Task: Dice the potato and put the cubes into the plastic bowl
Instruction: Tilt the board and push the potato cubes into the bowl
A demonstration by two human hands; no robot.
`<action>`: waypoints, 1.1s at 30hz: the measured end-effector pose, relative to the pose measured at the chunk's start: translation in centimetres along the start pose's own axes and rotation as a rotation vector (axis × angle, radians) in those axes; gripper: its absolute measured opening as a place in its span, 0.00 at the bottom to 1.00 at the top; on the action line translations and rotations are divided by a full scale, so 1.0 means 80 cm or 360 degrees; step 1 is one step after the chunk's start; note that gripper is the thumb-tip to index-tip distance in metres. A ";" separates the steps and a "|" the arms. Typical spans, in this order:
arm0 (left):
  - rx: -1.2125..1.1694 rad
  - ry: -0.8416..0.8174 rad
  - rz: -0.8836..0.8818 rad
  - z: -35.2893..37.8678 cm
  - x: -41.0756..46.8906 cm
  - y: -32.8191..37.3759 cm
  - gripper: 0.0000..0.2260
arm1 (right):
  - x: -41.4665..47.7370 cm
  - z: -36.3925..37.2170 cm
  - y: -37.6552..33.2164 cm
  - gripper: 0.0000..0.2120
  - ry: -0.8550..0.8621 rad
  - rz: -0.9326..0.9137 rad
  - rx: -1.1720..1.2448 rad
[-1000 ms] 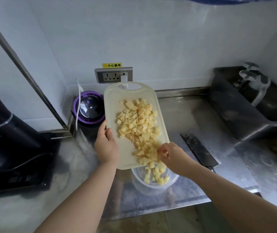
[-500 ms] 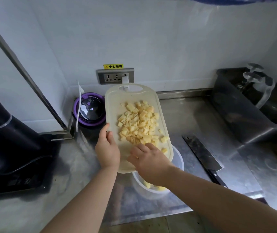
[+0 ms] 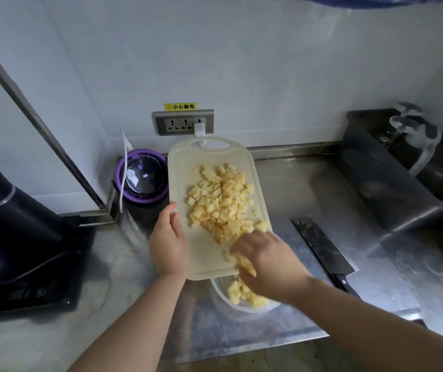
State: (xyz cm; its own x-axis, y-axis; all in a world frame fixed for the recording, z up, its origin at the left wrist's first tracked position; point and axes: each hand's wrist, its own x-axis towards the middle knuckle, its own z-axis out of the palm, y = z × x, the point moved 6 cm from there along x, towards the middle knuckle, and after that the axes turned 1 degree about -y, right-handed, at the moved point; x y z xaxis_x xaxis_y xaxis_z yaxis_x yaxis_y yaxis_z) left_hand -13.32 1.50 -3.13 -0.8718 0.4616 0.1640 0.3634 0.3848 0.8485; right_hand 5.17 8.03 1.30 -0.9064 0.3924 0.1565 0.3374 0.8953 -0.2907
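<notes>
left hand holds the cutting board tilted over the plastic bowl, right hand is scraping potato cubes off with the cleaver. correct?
One thing is off: the right hand is bare and sweeps the potato cubes off itself. The head view shows the cleaver lying on the steel counter, right of the cutting board. The rest holds: the left hand holds the board tilted over the plastic bowl.

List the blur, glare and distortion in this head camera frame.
Head view: the right hand and the cubes beside it smear with motion blur, while the left hand and the cutting board stay sharp. Dull patchy reflections spread over the steel counter. Wide-angle distortion tilts the metal wall strip at the left. Dim, bluish light throughout.
</notes>
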 end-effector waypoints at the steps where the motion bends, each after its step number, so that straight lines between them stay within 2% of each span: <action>1: -0.0007 -0.0002 0.0011 -0.001 0.000 -0.001 0.14 | 0.012 -0.013 0.018 0.12 0.0103 0.0196 0.0095; 3: -0.0001 -0.0004 0.0024 -0.002 0.001 -0.001 0.13 | 0.030 -0.021 0.062 0.16 0.0140 0.0633 0.0229; 4: 0.0004 0.0000 0.0037 -0.002 0.001 0.000 0.13 | 0.036 -0.017 0.081 0.17 0.0056 0.0807 0.0276; 6: 0.0010 0.0013 0.0059 -0.002 0.002 0.001 0.13 | 0.042 -0.004 0.099 0.18 -0.0140 0.0951 0.0293; 12: -0.0003 0.0033 0.0062 -0.004 0.000 0.003 0.13 | 0.018 0.021 0.087 0.13 -0.0291 0.0891 0.0274; 20: 0.0038 0.0060 0.0054 -0.008 -0.002 0.007 0.14 | -0.042 0.030 0.042 0.15 -0.0479 0.0774 0.0363; 22: 0.0033 0.0057 0.0052 -0.008 -0.003 0.006 0.14 | -0.038 0.014 0.041 0.14 -0.0416 0.0781 0.0379; 24: 0.0019 0.0061 0.0067 -0.008 -0.004 0.006 0.14 | -0.018 -0.008 0.045 0.13 -0.0235 0.0746 0.0341; 26: 0.0008 0.0067 0.0081 -0.009 -0.006 0.007 0.14 | 0.010 -0.019 0.045 0.16 -0.0099 0.0669 0.0312; 30: 0.0013 0.0097 0.0105 -0.011 -0.007 0.010 0.14 | 0.038 0.001 0.039 0.24 -0.0195 0.0626 0.0246; 33: -0.0007 0.0089 0.0123 -0.011 -0.005 0.007 0.13 | 0.030 0.014 0.033 0.22 -0.0272 0.0577 0.0120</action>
State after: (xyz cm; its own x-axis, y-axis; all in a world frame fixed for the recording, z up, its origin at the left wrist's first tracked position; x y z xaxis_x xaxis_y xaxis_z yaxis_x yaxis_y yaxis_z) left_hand -13.03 0.82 -2.26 -0.8582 0.4445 0.2567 0.4289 0.3461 0.8344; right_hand 3.59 11.13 -0.18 -0.7635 0.6335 -0.1258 0.6289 0.6850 -0.3678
